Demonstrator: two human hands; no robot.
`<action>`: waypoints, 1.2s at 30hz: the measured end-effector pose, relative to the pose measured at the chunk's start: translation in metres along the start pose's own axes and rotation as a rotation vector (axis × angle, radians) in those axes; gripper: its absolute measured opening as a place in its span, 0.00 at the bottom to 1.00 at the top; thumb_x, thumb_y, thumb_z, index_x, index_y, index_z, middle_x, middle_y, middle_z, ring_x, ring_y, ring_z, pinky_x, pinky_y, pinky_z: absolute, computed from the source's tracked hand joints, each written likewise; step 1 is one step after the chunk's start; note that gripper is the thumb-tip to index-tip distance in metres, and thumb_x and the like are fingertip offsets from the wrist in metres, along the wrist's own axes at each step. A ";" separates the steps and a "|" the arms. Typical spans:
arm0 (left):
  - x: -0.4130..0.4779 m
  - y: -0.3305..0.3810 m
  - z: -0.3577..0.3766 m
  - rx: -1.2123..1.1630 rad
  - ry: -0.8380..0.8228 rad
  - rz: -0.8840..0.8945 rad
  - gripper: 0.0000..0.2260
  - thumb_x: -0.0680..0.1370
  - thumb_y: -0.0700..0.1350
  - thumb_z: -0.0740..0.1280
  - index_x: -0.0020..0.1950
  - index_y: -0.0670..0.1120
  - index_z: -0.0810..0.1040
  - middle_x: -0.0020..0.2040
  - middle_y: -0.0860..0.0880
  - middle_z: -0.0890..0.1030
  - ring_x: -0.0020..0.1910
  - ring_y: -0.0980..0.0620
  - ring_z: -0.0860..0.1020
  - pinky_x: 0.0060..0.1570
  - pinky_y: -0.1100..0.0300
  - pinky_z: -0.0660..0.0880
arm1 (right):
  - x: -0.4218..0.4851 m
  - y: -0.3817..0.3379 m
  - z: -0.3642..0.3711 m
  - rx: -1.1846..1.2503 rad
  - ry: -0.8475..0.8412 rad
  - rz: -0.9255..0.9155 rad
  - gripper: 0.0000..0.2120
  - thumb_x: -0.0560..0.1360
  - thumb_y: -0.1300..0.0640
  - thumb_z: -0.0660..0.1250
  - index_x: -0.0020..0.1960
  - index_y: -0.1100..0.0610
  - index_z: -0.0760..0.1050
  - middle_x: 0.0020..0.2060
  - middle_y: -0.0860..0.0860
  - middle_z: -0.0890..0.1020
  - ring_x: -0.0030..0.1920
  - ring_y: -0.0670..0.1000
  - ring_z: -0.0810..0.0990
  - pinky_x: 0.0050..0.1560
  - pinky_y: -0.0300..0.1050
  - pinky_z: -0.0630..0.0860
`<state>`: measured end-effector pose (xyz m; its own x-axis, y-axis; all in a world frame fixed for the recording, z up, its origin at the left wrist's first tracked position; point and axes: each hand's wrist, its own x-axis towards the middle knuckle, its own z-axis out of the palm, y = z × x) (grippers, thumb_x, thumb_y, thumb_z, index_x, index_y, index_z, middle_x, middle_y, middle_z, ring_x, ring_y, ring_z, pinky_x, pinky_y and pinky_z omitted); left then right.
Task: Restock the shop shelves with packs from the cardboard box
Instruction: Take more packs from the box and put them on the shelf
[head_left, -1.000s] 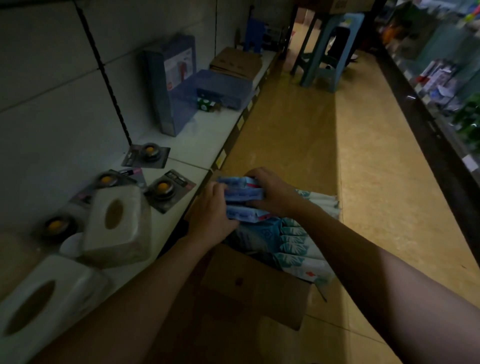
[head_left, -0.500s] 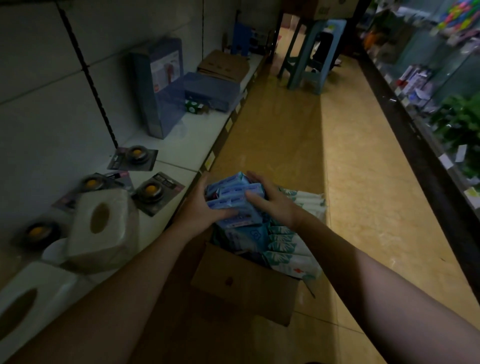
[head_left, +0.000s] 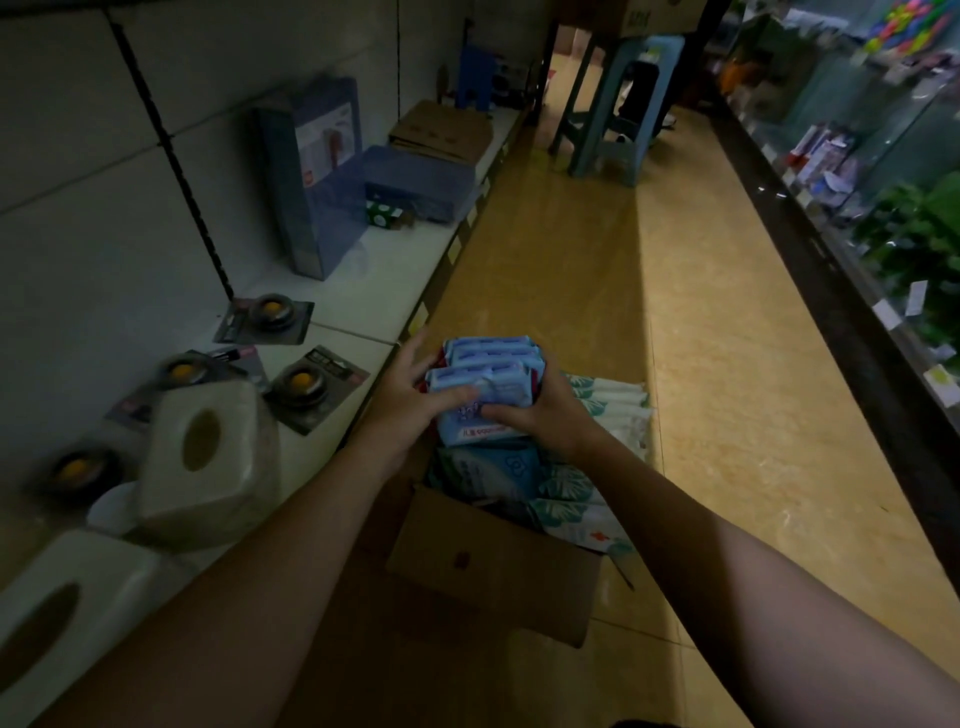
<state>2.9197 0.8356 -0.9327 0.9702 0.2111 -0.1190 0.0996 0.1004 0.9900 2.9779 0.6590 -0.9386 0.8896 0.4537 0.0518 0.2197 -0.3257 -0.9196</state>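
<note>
Packs (head_left: 485, 374), blue, in a small stack, held just above the far end of the box (head_left: 493, 577). Left hand (head_left: 410, 400) gripping the stack's left side, thumb laid across the front pack; right hand (head_left: 540, 421) gripping the right side, fingers curled round the lower front. Box of brown cardboard, open, standing on the floor (head_left: 727, 364), near flap folded outward. Inside the box, leaf-printed packs (head_left: 587, 499) along the right side and a pale bag (head_left: 488, 467) under the held stack. Left of the box, the shelf (head_left: 363, 291), its edge just beside the box. On the shelf, left of the box, carded round items (head_left: 304, 384) and white rolls (head_left: 208, 457); farther along, beyond the box, a tall blue carton (head_left: 317, 171). Well beyond the box, a stool (head_left: 618, 104).
</note>
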 end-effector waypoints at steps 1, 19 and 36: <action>0.002 0.001 0.000 0.004 0.002 0.030 0.40 0.70 0.40 0.76 0.76 0.52 0.59 0.69 0.50 0.73 0.57 0.59 0.76 0.51 0.64 0.76 | -0.001 -0.005 -0.001 0.047 -0.006 0.008 0.31 0.69 0.65 0.75 0.64 0.52 0.62 0.55 0.48 0.78 0.53 0.39 0.79 0.54 0.39 0.78; -0.010 0.034 0.037 0.065 0.225 0.101 0.02 0.80 0.53 0.62 0.49 0.57 0.70 0.45 0.51 0.79 0.39 0.55 0.80 0.35 0.63 0.77 | -0.004 -0.054 0.010 0.379 0.076 0.118 0.27 0.80 0.51 0.61 0.75 0.48 0.53 0.54 0.55 0.80 0.50 0.54 0.83 0.54 0.51 0.80; -0.083 0.190 -0.014 0.220 0.575 0.257 0.11 0.78 0.59 0.61 0.43 0.54 0.70 0.40 0.52 0.81 0.39 0.52 0.82 0.41 0.55 0.81 | 0.006 -0.216 0.024 0.255 0.005 -0.209 0.07 0.81 0.45 0.57 0.49 0.47 0.70 0.42 0.48 0.80 0.42 0.47 0.81 0.45 0.44 0.78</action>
<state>2.8545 0.8509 -0.7361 0.7028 0.6927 0.1618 -0.0176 -0.2104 0.9775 2.9262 0.7522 -0.7493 0.8377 0.4850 0.2511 0.2912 -0.0077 -0.9566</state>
